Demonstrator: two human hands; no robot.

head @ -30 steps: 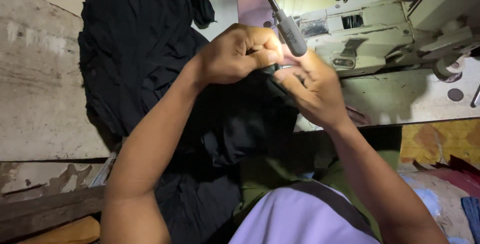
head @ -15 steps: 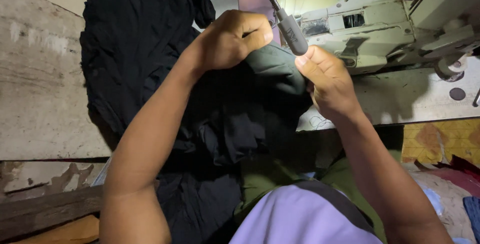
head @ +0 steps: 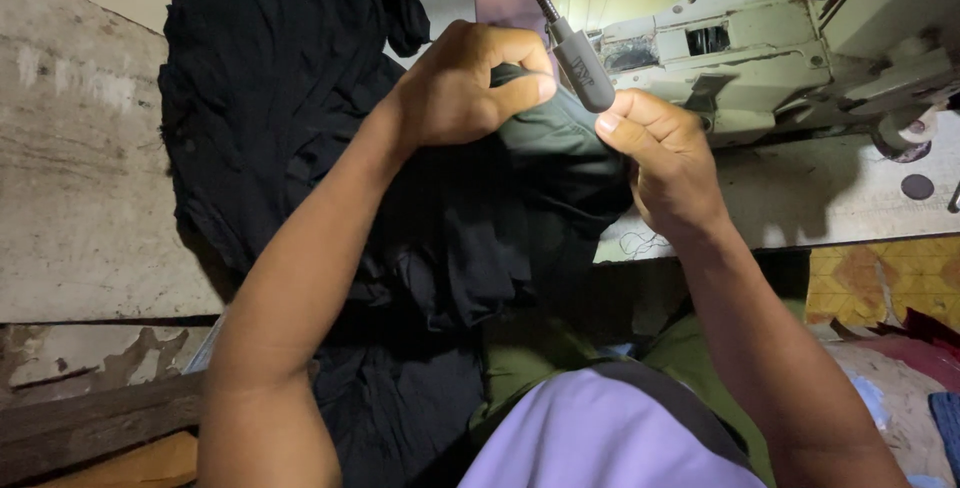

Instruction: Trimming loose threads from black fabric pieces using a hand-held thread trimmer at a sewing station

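Note:
My left hand (head: 465,83) and my right hand (head: 665,158) each pinch the top edge of a dark cloth (head: 545,163) and hold it stretched between them, just in front of a sewing machine (head: 790,38). The fold between my hands looks dark green under the light. A small grey lamp head (head: 585,73) on a flexible neck hangs between my two hands, close above the cloth. The rest of the black cloth (head: 270,98) spreads over the table to the left and hangs down into my lap.
A worn pale table top (head: 70,178) lies at the left, with a wooden ledge (head: 90,418) below it. The machine bed (head: 820,198) has a round dark spot at the right. Coloured cloth pieces (head: 900,348) lie at the lower right.
My hands have drawn apart from each other, and the cloth edge is now stretched between them. The lit green fold shows more than before.

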